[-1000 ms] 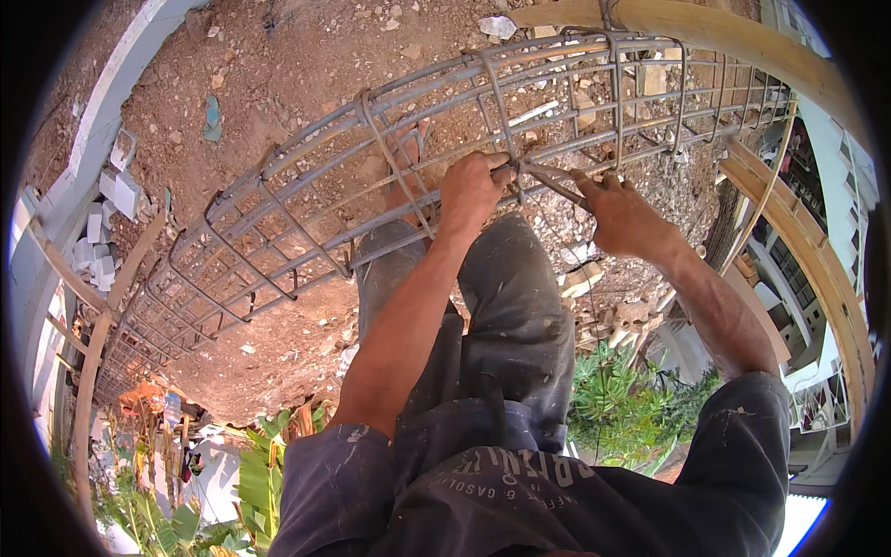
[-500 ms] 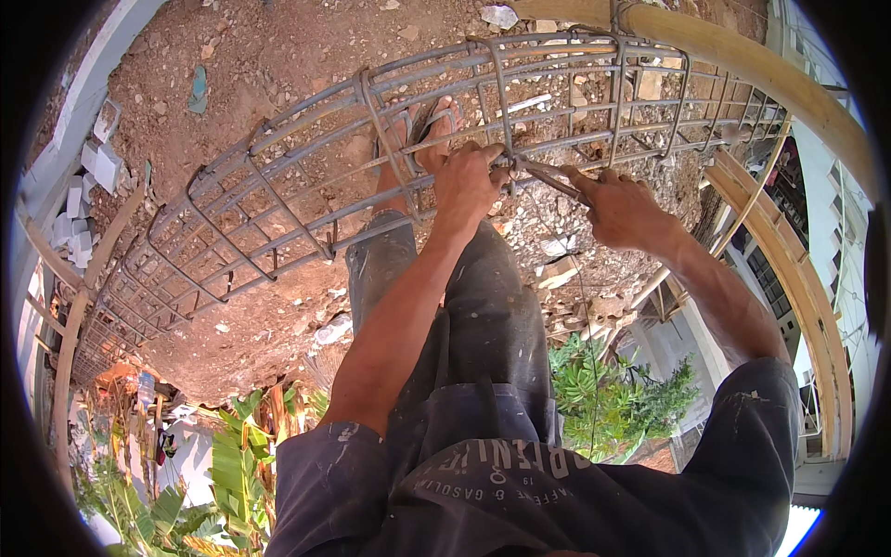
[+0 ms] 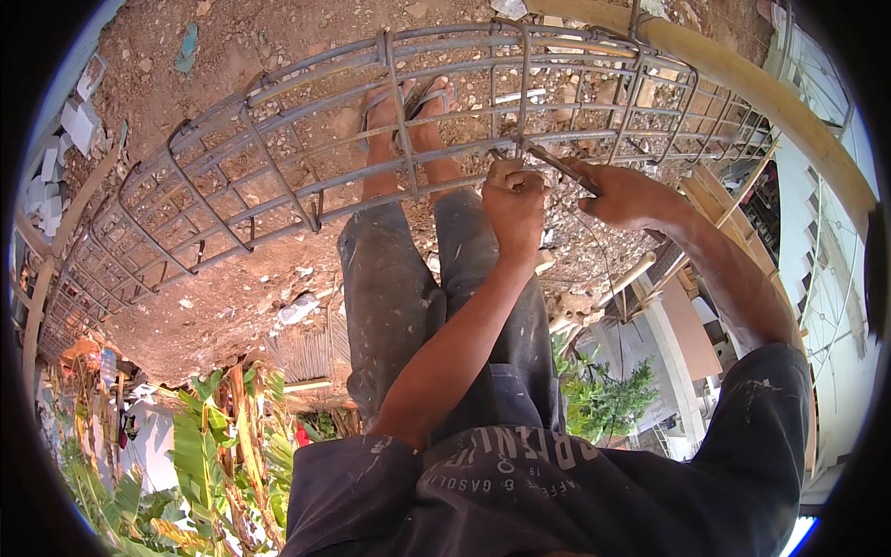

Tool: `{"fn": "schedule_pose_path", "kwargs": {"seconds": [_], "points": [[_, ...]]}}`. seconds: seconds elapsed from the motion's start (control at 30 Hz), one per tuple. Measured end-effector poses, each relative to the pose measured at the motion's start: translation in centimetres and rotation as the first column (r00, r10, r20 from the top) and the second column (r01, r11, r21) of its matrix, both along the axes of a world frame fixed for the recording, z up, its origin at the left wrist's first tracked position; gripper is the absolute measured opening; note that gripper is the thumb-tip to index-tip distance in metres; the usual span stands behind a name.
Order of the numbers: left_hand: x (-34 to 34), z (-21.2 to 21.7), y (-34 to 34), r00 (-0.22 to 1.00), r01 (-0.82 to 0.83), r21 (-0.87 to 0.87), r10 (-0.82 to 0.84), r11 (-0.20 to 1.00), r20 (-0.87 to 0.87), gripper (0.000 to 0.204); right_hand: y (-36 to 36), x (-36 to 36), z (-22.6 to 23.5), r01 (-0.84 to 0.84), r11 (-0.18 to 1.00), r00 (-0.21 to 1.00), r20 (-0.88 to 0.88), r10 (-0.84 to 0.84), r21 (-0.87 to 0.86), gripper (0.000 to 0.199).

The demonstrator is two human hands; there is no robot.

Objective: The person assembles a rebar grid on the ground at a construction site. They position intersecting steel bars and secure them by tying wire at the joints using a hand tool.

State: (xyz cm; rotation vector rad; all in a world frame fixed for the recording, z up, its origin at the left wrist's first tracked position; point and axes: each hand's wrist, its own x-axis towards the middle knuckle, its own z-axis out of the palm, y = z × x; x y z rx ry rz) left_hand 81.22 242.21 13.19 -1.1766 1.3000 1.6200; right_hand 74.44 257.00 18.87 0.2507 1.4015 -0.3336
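Observation:
A long steel rebar cage (image 3: 357,125) of lengthwise bars and square stirrups stretches across in front of my legs. My right hand (image 3: 626,197) is closed around the handles of pincers (image 3: 560,167), whose jaw end meets a stirrup (image 3: 522,102) where it crosses the nearest bar. Just below that crossing, my left hand (image 3: 513,200) is closed in a fist with its knuckles close to the bar. What it grips, if anything, is hidden by the fingers.
A bamboo pole (image 3: 742,79) curves past the cage's right end, and wooden poles (image 3: 70,223) cross at the left. My sandalled feet (image 3: 427,107) stand on stony soil beyond the near bars. White broken blocks (image 3: 79,125) lie at far left; leafy plants (image 3: 200,455) grow behind me.
My left hand has dropped from the bar crossing toward me and closed into a fist. The pincers stay at the crossing in my right hand. The view has shifted slightly.

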Motion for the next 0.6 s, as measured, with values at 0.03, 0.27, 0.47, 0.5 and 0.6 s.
{"fn": "schedule_pose_path", "kwargs": {"seconds": [0.03,0.27,0.47,0.5,0.6], "points": [[0.9,-0.3,0.6,1.0,-0.006,0.002,0.007,1.0,-0.027,0.028,-0.3,-0.6,0.0,-0.023,1.0,1.0,-0.001,0.023,-0.004,0.064],[2.7,-1.8,-0.3,0.934,0.289,-0.112,-0.306,0.951,-0.186,0.042,-1.8,-0.5,0.5,-0.178,0.984,0.98,-0.096,0.177,-0.011,0.063],[1.5,-2.5,-1.4,0.068,0.468,-0.728,-0.841,0.502,-0.536,0.072,1.5,-1.2,-1.4,0.284,0.957,0.947,0.169,-0.273,-0.05,0.042],[0.2,-3.1,-0.1,-0.01,0.419,-0.738,-0.81,0.529,-0.587,0.072,1.9,-1.3,-1.7,0.381,0.924,0.91,0.195,-0.367,-0.042,0.032],[-1.2,-3.9,1.8,-0.035,0.533,-0.61,-0.705,0.586,-0.708,0.07,2.2,-2.7,-1.6,0.311,0.944,0.944,0.152,-0.293,-0.112,0.033]]}}
